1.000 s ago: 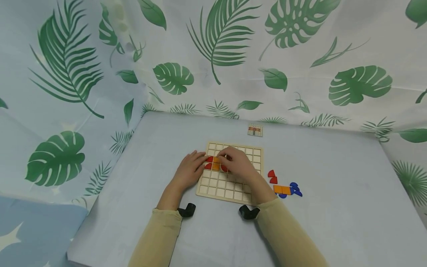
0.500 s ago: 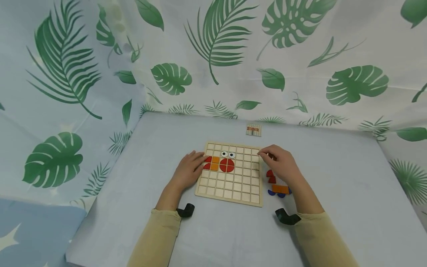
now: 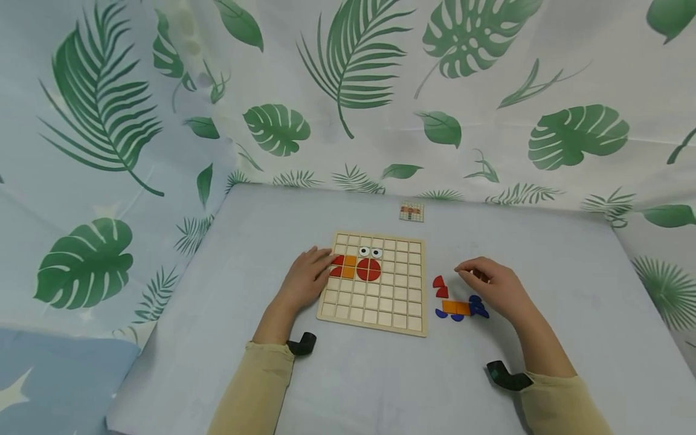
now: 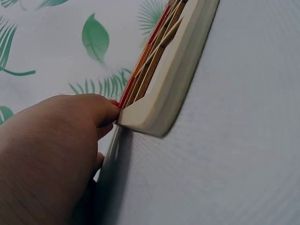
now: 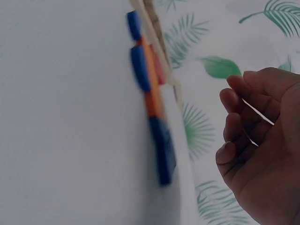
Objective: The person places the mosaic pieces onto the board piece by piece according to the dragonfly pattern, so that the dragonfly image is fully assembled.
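A wooden grid board (image 3: 375, 302) lies on the table. On it sit two eye tiles (image 3: 371, 252), a red circle of quarter pieces (image 3: 368, 270), orange squares (image 3: 349, 266) and red quarter pieces (image 3: 337, 266) at the left edge. My left hand (image 3: 306, 276) rests against that edge, fingers extended; in the left wrist view its thumb touches the frame. To the right, my right hand (image 3: 495, 284) hovers beside the loose pieces. Its fingers are loosely bent with nothing between them, as the right wrist view also shows.
Right of the board lie loose red quarter pieces (image 3: 441, 287), orange squares (image 3: 455, 308) and several blue pieces (image 3: 478, 306). A small pattern card (image 3: 411, 212) is behind the board. Leaf-printed cloth (image 3: 348, 139) walls off the table's back and left side.
My right hand has moved off the board, rightward past the loose pieces, uncovering the eye tiles and the red circle. My left hand has stayed at the board's left edge.
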The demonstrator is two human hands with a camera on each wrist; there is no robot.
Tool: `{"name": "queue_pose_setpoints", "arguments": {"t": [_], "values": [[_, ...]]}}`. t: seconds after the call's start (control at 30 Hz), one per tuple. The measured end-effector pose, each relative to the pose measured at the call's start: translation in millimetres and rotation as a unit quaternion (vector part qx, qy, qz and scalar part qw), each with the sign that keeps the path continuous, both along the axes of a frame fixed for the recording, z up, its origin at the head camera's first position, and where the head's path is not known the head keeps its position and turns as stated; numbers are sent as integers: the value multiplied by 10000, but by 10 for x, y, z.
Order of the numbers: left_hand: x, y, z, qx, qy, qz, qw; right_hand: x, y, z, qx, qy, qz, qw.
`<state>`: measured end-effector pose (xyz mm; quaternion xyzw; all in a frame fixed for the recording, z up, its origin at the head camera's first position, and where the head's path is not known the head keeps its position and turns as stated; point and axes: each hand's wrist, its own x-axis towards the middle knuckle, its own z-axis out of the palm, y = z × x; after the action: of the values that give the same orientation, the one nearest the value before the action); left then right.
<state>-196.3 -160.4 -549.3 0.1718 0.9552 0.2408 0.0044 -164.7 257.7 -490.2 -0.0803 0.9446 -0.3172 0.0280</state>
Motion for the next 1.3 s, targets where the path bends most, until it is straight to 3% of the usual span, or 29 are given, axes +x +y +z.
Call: {"name": "queue_pose_setpoints", "arguments": {"t": [0.13,0.3,0.47,0.8,1.3], "values": [[7,2,1,45,-26,31,10000,100,138,-74,73,-139,-7,9999],[7,-1,-8,91,-34,52,9999,198,282,-167,-19,10,34,10000],[10,-4,-20,60,-77,34,9999,264,377,-274,-141,-35,336,9993],[3,5,-8,54,-113,15,9999,278,406,-403,208,54,1000,9948],[3,3,-15,74,-66,48,9999,285,319,-454,703,758,1236,9869]]}}
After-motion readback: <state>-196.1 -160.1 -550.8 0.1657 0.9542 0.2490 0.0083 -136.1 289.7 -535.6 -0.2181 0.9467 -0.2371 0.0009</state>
